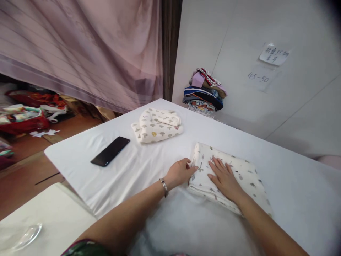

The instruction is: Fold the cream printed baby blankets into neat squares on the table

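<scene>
Left hand (181, 173), grip unclear, meets folded cloth (247, 174); right hand (225, 178) lies flat on it.

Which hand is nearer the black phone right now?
Left. The left hand is at the left edge of the folded cloth, to the right of the phone; the right hand lies flat on the cloth, farther off.

The right hand (225, 177) lies flat on a folded patterned cloth (246, 177) while the left hand (179, 173) grips its edge on the white table (293, 185).
</scene>
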`<state>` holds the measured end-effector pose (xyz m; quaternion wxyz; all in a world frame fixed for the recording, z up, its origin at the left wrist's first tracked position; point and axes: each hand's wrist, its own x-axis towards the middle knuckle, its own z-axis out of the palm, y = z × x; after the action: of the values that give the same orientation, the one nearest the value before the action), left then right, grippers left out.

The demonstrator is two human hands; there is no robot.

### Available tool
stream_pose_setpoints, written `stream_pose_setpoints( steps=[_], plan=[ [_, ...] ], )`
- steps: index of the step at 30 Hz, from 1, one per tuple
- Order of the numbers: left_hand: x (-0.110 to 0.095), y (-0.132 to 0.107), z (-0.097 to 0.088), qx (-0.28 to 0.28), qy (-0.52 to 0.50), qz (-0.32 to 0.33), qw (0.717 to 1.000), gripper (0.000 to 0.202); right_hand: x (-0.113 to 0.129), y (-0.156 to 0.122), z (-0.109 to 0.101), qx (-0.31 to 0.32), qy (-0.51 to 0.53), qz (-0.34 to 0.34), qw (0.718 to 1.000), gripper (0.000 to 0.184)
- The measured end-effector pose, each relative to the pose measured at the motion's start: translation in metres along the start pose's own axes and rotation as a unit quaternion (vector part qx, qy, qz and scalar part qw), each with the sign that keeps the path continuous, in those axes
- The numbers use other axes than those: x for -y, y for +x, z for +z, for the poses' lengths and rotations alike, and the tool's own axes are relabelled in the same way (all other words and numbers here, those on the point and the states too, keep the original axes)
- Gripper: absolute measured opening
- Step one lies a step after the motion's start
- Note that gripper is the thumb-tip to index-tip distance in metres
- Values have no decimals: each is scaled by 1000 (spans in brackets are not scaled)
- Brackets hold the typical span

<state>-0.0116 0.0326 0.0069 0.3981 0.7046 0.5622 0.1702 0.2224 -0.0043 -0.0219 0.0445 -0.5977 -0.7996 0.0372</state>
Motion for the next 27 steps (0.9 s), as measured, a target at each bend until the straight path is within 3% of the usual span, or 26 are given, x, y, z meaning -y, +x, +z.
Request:
stream_pose_setpoints(
  steps=[4, 7, 11, 16, 18, 21, 23, 25, 27],
  plan=[
    [-14, 20, 5, 8, 24, -13, 1000, 58, 1, 1, 1, 4, 0, 10, 1000, 58],
    [-22, 28, 14, -22, 96, -12, 995, 46, 2, 2, 1, 7, 0, 19, 1000, 60],
    [-16, 32, 25, -72, 167, 11, 983, 30, 4, 4, -1, 4, 9, 21, 1000, 60],
    [-21, 33, 19, -68, 201, 16, 977, 29, 5, 5, -4, -1, 37, 20, 999, 58],
    [-34, 34, 17, -102, 243, 56, 963, 33, 7, 6, -5, -1, 50, 22, 998, 57],
    [-52, 36, 27, -161, 284, 173, 929, 45, 12, 6, -9, -9, 74, 23, 997, 57],
    [-53, 38, 38, -152, 294, 215, 919, 49, 11, 5, -13, -9, 100, 17, 995, 54],
    [-46, 42, 47, -126, 307, 215, 918, 51, 2, 0, -19, -20, 142, 16, 989, 45],
    [-35, 45, 52, -113, 314, 204, 920, 54, -19, -9, -27, -71, 200, 50, 976, 34]
  ],
)
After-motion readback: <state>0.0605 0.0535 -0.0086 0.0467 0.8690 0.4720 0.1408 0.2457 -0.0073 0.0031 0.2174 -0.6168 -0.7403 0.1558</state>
